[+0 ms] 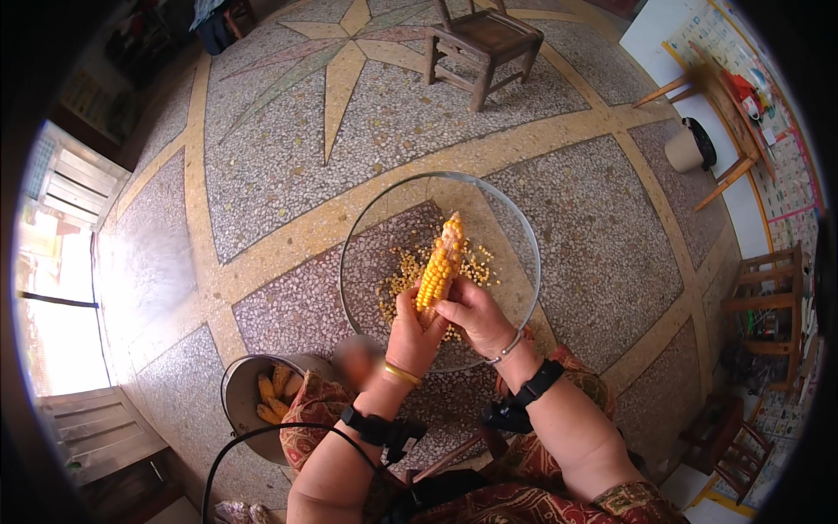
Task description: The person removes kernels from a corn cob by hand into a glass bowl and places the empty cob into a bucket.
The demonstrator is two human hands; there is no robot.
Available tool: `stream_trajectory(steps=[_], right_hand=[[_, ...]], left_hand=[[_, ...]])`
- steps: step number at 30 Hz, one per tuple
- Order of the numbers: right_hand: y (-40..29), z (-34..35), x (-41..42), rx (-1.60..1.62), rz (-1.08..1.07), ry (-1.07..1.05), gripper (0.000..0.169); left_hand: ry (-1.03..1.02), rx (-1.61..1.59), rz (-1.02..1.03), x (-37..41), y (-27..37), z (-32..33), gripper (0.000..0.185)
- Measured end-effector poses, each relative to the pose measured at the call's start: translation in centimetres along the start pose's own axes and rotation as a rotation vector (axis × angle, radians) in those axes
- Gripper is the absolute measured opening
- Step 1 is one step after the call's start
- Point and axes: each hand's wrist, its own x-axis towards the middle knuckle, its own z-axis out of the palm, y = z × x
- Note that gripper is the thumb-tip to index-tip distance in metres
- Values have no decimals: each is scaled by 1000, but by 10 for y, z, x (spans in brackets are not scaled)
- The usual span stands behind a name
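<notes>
A yellow corn cob is held in both my hands, its tip pointing away from me. Kernels are gone from parts of it, baring pale cob near the tip. My left hand grips the lower end with the thumb along its side. From the right, my right hand presses thumb and fingers against the cob's lower part. Below the hands is a round see-through tray or sieve with a grey rim; the floor pattern shows through it. Loose corn kernels lie scattered in its middle.
Left of my knee stands a metal bucket with several corn cobs inside. A black cable loops past it. A wooden chair stands ahead on the terrazzo floor. A waste bin and a wooden rack are at the right.
</notes>
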Motion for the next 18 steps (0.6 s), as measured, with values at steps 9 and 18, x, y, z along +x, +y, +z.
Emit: stream_trajectory(steps=[9, 18], right_hand=[[3, 12, 4, 114, 17, 153, 39], [5, 5, -2, -137, -55, 132, 33]], left_hand=[[23, 110, 0, -3, 15, 1, 57], [37, -15, -1, -4, 5, 7, 55]])
